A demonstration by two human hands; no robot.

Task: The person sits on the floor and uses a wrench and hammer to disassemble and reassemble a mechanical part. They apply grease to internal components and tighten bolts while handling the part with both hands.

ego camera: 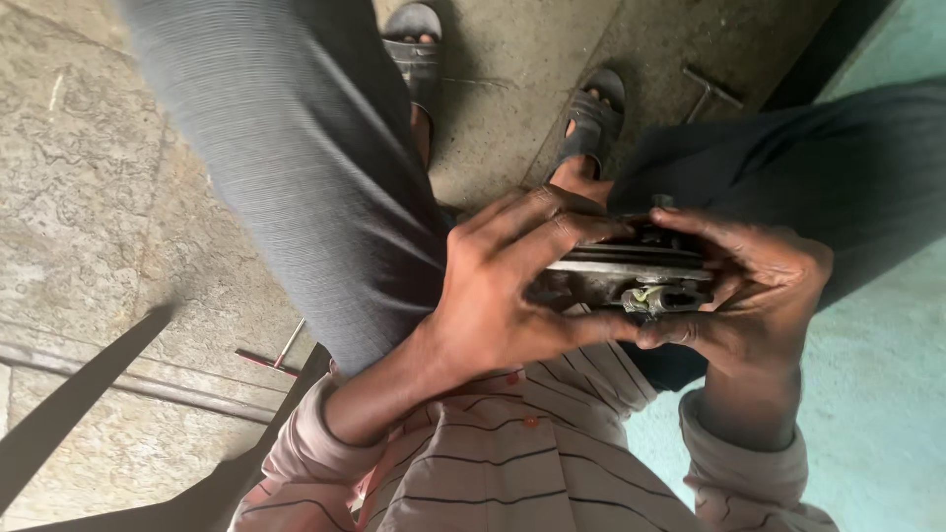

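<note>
Between my knees I hold a dirty grey metal engine part [631, 276], blocky with flat ribbed edges and a greenish smear on its near face. My left hand [512, 286] wraps over its left end, fingers spread across the top. My right hand [754, 286] clasps its right end, thumb on top and fingers curled beneath. Much of the part is hidden by both hands.
My grey trouser legs [305, 158] and dark sandals [591, 118] frame a stone floor [89, 197]. One T-shaped metal tool [709, 94] lies by the right foot, another thin one [276, 355] at the left. A pale green surface [877, 394] is on the right.
</note>
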